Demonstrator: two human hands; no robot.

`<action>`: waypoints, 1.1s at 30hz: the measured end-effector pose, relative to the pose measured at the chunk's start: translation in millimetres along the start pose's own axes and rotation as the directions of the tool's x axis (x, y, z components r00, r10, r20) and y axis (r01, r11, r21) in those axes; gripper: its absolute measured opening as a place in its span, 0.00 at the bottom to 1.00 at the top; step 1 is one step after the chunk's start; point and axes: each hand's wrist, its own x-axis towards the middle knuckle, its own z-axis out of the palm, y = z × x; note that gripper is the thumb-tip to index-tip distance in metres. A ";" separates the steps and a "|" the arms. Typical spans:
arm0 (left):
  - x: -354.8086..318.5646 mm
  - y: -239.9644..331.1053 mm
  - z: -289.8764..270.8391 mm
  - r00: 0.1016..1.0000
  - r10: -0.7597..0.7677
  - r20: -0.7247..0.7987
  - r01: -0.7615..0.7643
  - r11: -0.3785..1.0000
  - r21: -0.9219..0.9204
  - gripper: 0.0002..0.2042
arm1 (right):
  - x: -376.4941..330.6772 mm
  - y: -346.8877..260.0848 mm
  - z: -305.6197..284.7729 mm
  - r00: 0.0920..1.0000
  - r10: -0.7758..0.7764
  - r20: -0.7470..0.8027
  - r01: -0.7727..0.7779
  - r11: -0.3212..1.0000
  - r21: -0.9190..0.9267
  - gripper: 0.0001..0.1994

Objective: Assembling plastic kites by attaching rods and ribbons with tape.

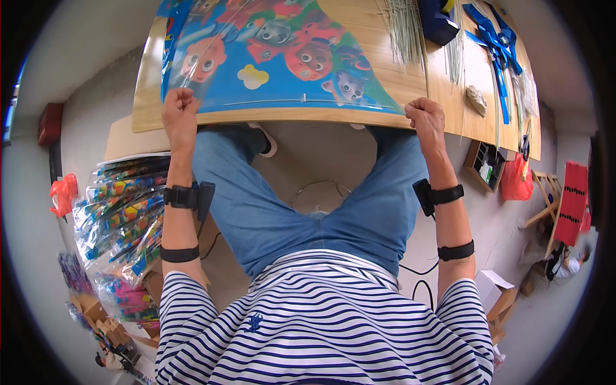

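Observation:
A colourful printed plastic sheet (282, 70), with cartoon animal faces on blue, lies on the wooden table in front of me. Its right side curves down to a pointed corner. Along its near edge runs a thin pale rod (269, 102) with a small white fitting. My left hand (179, 119) is closed at the sheet's near left corner, fingers pinched on its clear edge. At the pointed right corner, my right hand (426, 123) is closed too, thumb and forefinger pinched together at the tip. Both hands are over the table's near edge.
Bundles of thin sticks (405, 32), a dark blue box (439, 22), blue straps (497, 45) and scissors (526, 147) are to the right on the wooden table (443, 96). Stacked plastic-wrapped printed goods (122, 212) stand at my left. A red bag (515, 178) hangs at right.

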 end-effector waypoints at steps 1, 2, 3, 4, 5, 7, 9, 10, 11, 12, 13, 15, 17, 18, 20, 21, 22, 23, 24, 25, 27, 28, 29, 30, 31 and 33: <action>2.3 -6.3 -1.8 1.000 0.030 0.006 -0.030 0.999 0.039 0.11 | 1.1 -0.1 1.5 1.000 0.001 0.015 -0.001 1.000 0.003 0.04; 4.6 -13.4 -5.8 0.998 0.059 0.009 -0.059 0.995 0.079 0.12 | 0.3 -2.5 2.8 0.998 -0.057 -0.016 0.056 0.995 -0.080 0.05; 5.9 -13.8 -6.8 0.998 0.057 -0.008 -0.056 0.994 0.097 0.12 | -0.1 -3.6 6.7 0.992 -0.121 -0.041 0.114 0.981 -0.157 0.05; 5.1 -15.4 -0.9 0.997 0.074 0.005 -0.074 0.992 0.103 0.12 | 3.8 4.2 0.4 0.994 -0.108 -0.010 0.106 0.986 -0.131 0.07; 3.8 -13.2 1.3 0.996 0.091 0.013 -0.092 0.989 0.119 0.12 | 5.0 7.7 -0.3 0.992 -0.124 -0.008 0.123 0.987 -0.108 0.06; 1.8 -8.3 10.7 0.996 0.085 0.023 -0.087 0.988 0.125 0.11 | 2.3 7.3 -4.3 0.989 -0.145 -0.019 0.141 0.982 -0.125 0.05; 0.1 -7.9 14.5 0.999 0.047 0.005 -0.048 0.989 0.137 0.11 | 1.5 5.4 -6.0 0.991 -0.137 -0.002 0.136 0.983 -0.122 0.05; -0.4 -8.0 13.8 1.000 0.011 0.005 -0.011 0.992 0.129 0.11 | 1.7 5.5 -4.2 0.992 -0.123 -0.005 0.122 0.984 -0.133 0.05; -0.8 -9.4 13.7 1.000 0.008 -0.005 -0.008 0.991 0.137 0.11 | 2.3 6.8 -2.9 0.992 -0.126 0.006 0.126 0.984 -0.128 0.05; -0.9 -10.7 13.3 0.999 0.025 -0.021 -0.022 0.990 0.142 0.11 | 2.9 7.8 -1.4 0.992 -0.122 -0.003 0.121 0.987 -0.109 0.06; -1.4 -12.1 12.6 0.998 0.043 -0.035 -0.037 0.988 0.147 0.12 | 3.1 8.5 0.1 0.993 -0.118 -0.013 0.116 0.989 -0.090 0.06; -2.6 -8.6 14.3 0.999 0.034 -0.031 -0.028 0.985 0.173 0.11 | 3.2 9.4 0.2 0.994 -0.113 -0.009 0.112 0.990 -0.090 0.06; -3.7 -7.5 15.5 0.999 0.024 -0.024 -0.019 0.980 0.197 0.11 | 2.2 8.6 1.0 0.994 -0.108 -0.008 0.107 0.990 -0.091 0.06; -4.3 -8.2 16.0 0.999 0.028 -0.025 -0.022 0.975 0.222 0.11 | 1.3 7.8 1.7 0.994 -0.106 -0.011 0.104 0.988 -0.114 0.06; -5.3 -10.9 16.9 0.999 0.032 -0.027 -0.024 0.968 0.249 0.11 | 1.3 8.3 2.8 0.995 -0.103 -0.012 0.100 0.985 -0.137 0.06; -5.6 -12.8 17.4 0.998 0.062 -0.030 -0.053 0.965 0.257 0.11 | 2.2 10.5 2.9 0.994 -0.105 -0.010 0.103 0.985 -0.141 0.06; -5.8 -14.7 17.5 0.995 0.093 -0.033 -0.081 0.961 0.265 0.11 | 2.8 12.1 3.2 0.994 -0.108 -0.008 0.106 0.984 -0.145 0.06; -6.2 -14.1 18.7 0.995 0.092 -0.032 -0.081 0.961 0.265 0.11 | 3.1 13.1 3.5 0.994 -0.107 -0.008 0.104 0.984 -0.146 0.06; -6.8 -13.4 19.7 0.996 0.083 -0.027 -0.073 0.962 0.265 0.11 | 3.3 13.9 3.8 0.994 -0.110 -0.011 0.108 0.984 -0.143 0.06; -7.4 -12.6 19.9 0.997 0.074 -0.022 -0.066 0.962 0.265 0.11 | 3.4 14.3 4.3 0.993 -0.114 -0.014 0.111 0.984 -0.140 0.06; -9.2 -12.2 20.1 0.997 0.073 -0.026 -0.063 0.959 0.276 0.11 | 2.3 12.4 5.8 0.992 -0.123 -0.020 0.119 0.981 -0.155 0.06; -9.6 -11.8 20.3 0.997 0.072 -0.031 -0.061 0.956 0.288 0.11 | 1.9 11.9 6.4 0.991 -0.134 -0.026 0.127 0.977 -0.169 0.06; -9.9 -12.7 20.7 0.997 0.072 -0.030 -0.060 0.955 0.289 0.11 | 2.2 12.3 6.6 0.991 -0.133 -0.025 0.127 0.977 -0.169 0.06; -10.4 -13.6 21.3 0.997 0.075 -0.036 -0.061 0.955 0.290 0.11 | 2.6 13.2 6.7 0.990 -0.140 -0.030 0.133 0.978 -0.163 0.06; -10.7 -14.4 21.6 0.996 0.078 -0.043 -0.062 0.955 0.291 0.11 | 3.0 14.2 6.9 0.989 -0.147 -0.034 0.140 0.978 -0.156 0.05; -11.6 -12.7 22.9 0.995 0.087 -0.042 -0.071 0.955 0.289 0.11 | 4.0 17.8 5.8 0.988 -0.150 -0.041 0.142 0.979 -0.144 0.05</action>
